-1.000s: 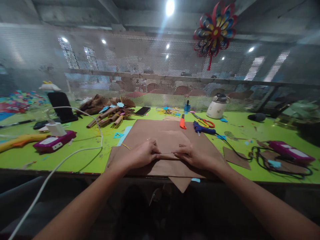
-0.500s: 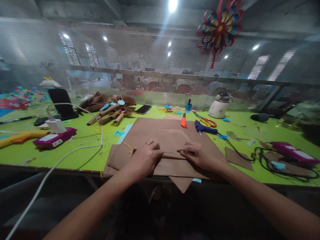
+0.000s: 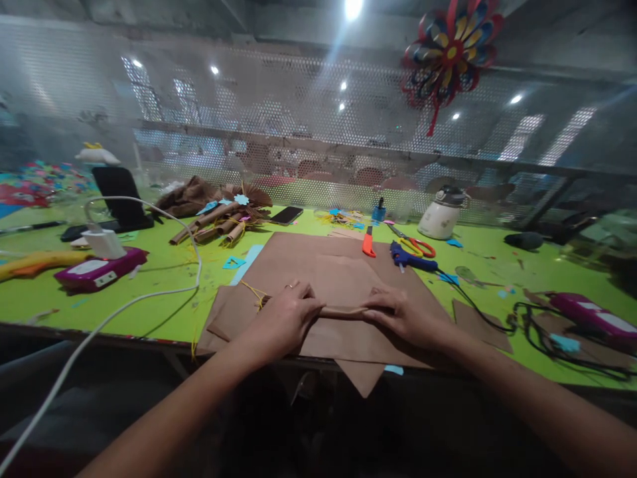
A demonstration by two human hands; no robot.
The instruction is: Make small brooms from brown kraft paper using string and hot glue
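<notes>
Between my hands runs a narrow rolled edge of brown paper [image 3: 343,312], lying across larger brown sheets [image 3: 288,255] on the green table. My left hand [image 3: 291,315] pinches the left end of this roll, fingers closed. Opposite it, my right hand [image 3: 398,312] has its fingertips closed on the right end. The flat part of the paper stretches away from me beyond the roll. Just left of my left hand, yellow strings [image 3: 255,292] stick out from a dark brown end that my hand partly covers.
Beyond the sheets lie an orange cutter [image 3: 369,243], scissors [image 3: 415,245] and a blue glue gun [image 3: 413,257] with a black cord. A white cable [image 3: 199,265] crosses the left side near a purple power strip [image 3: 102,271]. Paper rolls [image 3: 213,222] and a phone [image 3: 287,215] lie farther back.
My right fingers have settled onto the paper's edge, and the roll between my hands now looks tighter and more even. The camera view has shifted slightly.
</notes>
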